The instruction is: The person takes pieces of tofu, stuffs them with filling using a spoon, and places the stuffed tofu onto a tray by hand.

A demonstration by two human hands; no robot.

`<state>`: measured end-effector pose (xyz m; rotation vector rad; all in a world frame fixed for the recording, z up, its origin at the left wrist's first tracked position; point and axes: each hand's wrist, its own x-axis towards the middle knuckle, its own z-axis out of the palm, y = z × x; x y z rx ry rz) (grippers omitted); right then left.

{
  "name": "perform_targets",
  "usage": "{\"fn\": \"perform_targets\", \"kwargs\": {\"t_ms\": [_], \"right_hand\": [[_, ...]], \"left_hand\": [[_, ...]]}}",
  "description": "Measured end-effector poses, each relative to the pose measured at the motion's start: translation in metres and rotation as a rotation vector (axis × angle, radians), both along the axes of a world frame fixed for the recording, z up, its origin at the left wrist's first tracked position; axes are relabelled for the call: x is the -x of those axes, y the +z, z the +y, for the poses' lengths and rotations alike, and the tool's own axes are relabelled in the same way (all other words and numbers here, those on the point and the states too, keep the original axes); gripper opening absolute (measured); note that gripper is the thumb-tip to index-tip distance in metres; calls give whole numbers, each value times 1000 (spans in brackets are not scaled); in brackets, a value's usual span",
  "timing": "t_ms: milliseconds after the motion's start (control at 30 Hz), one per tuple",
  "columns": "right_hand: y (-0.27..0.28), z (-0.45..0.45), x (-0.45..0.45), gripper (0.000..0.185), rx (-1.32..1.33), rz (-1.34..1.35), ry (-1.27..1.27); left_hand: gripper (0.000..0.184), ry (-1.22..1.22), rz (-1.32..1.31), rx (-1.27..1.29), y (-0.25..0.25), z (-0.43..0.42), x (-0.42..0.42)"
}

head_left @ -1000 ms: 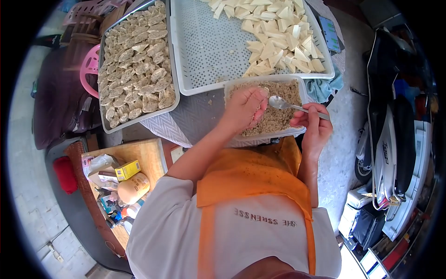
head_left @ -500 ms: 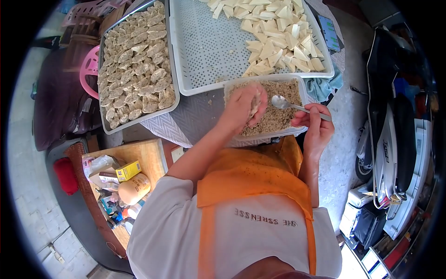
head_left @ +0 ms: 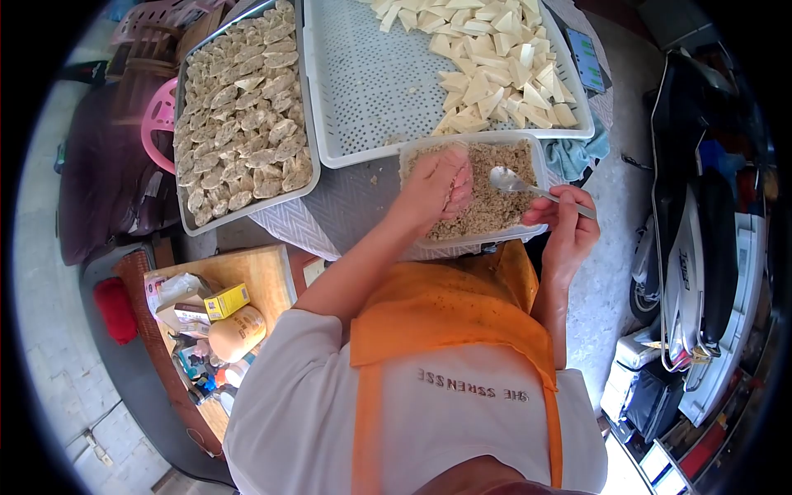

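Observation:
My right hand (head_left: 568, 224) is closed round the handle of a metal spoon (head_left: 513, 181). The spoon's bowl is over a white plastic tub (head_left: 540, 161) of crumbly brown filling (head_left: 495, 210). Above the left part of the same tub, my left hand (head_left: 439, 186) has its fingers curled in; what they hold, if anything, is hidden. Beyond the tub stands a white perforated tray (head_left: 371, 91), with pale tofu triangles (head_left: 495, 62) heaped on its right side. To the left, a metal tray (head_left: 312, 169) carries rows of filled tofu pieces (head_left: 239, 115).
A phone (head_left: 586, 59) lies beside the white tray, with a blue-green cloth (head_left: 569, 157) below it. At lower left, a wooden table (head_left: 268, 268) holds a yellow box (head_left: 227, 302) and bottles. A pink chair (head_left: 157, 128) is at left, a scooter (head_left: 685, 280) at right.
My left hand has turned slightly, and its curled fingers now hide the pale thing that showed in it. The spoon and my right hand have shifted slightly right.

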<state>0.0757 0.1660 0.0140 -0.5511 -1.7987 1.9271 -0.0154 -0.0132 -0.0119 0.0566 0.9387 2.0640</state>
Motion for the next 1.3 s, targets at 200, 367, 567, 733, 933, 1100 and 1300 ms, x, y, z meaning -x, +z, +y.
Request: {"fn": "perform_targets", "kwargs": {"t_ms": [200, 367, 567, 733, 933, 1100, 1300], "right_hand": [[1, 1, 0, 18, 5, 37, -31], [3, 0, 0, 18, 42, 92, -49], [9, -11, 4, 18, 59, 87, -9], [6, -34, 6, 17, -246, 71, 152], [13, -26, 4, 16, -238, 76, 178], [12, -22, -1, 16, -213, 14, 218], [5, 13, 2, 18, -116, 52, -87]], "left_hand": [[37, 108, 182, 217, 15, 6, -8], [36, 90, 205, 184, 3, 4, -4], [50, 148, 184, 216, 7, 13, -5], [55, 146, 244, 257, -3, 13, -5], [56, 153, 255, 255, -2, 14, -7], [52, 124, 238, 238, 2, 11, -8], [40, -64, 392, 386, 1, 2, 1]]}}
